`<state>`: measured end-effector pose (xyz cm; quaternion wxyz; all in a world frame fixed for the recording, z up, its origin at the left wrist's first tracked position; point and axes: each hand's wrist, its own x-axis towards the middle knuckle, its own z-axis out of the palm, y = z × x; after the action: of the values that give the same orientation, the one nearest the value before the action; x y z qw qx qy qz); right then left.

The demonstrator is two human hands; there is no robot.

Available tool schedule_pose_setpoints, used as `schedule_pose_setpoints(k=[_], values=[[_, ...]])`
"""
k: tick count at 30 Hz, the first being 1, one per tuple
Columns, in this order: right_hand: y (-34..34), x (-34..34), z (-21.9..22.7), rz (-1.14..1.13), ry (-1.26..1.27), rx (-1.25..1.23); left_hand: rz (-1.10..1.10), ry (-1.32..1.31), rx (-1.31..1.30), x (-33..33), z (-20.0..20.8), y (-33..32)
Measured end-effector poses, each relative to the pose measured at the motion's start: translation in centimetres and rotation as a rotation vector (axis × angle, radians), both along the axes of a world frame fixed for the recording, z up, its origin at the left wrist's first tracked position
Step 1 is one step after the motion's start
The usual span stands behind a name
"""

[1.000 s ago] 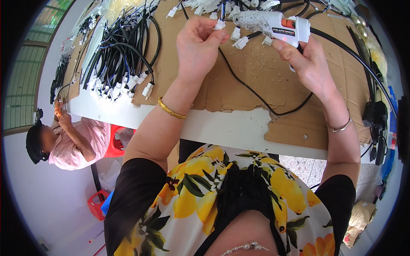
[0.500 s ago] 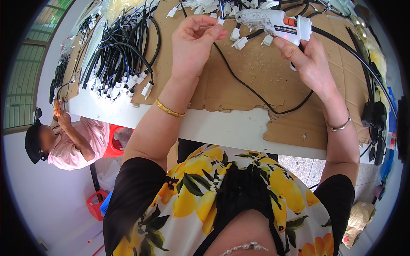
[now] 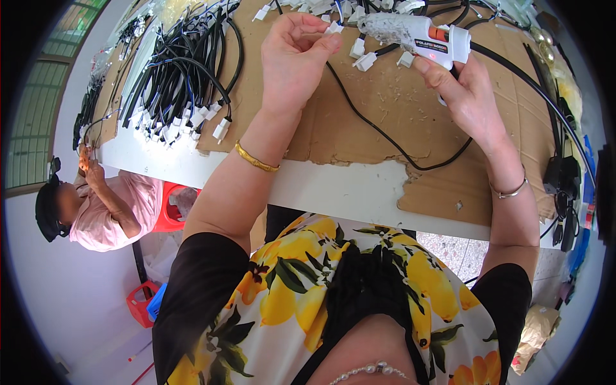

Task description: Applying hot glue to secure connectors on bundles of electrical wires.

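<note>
My left hand pinches a small white plastic connector between thumb and fingertips, with thin blue and white wires running up from it. In my right hand is a white hot glue gun, gripped by its handle. Its nozzle, crusted with clear glue, points left toward the connector; whether the tip touches it I cannot tell. A thin black cable loops across the cardboard between my hands. Several white connectors on black cables, such as one connector, lie just beyond the nozzle.
A large bundle of black cables with white connector ends lies at the left of the white table. The gun's thick black cord arcs right. Black adapters sit at the right edge. Another person works at far left beside red plastic stools.
My left fingers and the connector have shifted and turned very slightly. The glue gun stays nearly where it was, held the same way.
</note>
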<state>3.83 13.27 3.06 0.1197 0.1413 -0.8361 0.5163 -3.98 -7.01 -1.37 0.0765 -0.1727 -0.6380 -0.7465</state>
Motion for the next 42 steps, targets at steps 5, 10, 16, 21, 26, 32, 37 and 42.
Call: schedule_pose_setpoints(k=[5, 10, 16, 21, 26, 32, 37, 42], values=[[0.00, -0.07, -0.05, 0.001, -0.018, -0.005, 0.009, 0.024, -0.029, -0.12, -0.14, -0.02], [0.26, -0.14, -0.01, -0.010, -0.071, 0.048, 0.011, -0.006, -0.025, -0.05, -0.05, 0.02], [0.35, -0.22, -0.21, -0.018, -0.088, -0.007, -0.009, -0.037, 0.034, -0.20, -0.11, 0.00], [0.12, -0.10, -0.08, -0.024, -0.082, 0.019, -0.007, -0.039, 0.012, 0.00, 0.07, -0.06], [0.11, -0.22, -0.27, -0.002, -0.089, 0.016, 0.028, -0.009, -0.077, -0.03, 0.03, -0.08], [-0.12, -0.14, -0.12, -0.033, -0.069, 0.066, 0.075, 0.064, -0.160, -0.09, -0.09, -0.05], [-0.04, -0.23, -0.28, 0.006, -0.081, -0.020, 0.109, 0.066, -0.182, 0.14, 0.13, 0.11], [-0.18, -0.04, -0.03, 0.006, -0.111, -0.052, 0.110, 0.087, -0.174, 0.00, -0.05, 0.05]])
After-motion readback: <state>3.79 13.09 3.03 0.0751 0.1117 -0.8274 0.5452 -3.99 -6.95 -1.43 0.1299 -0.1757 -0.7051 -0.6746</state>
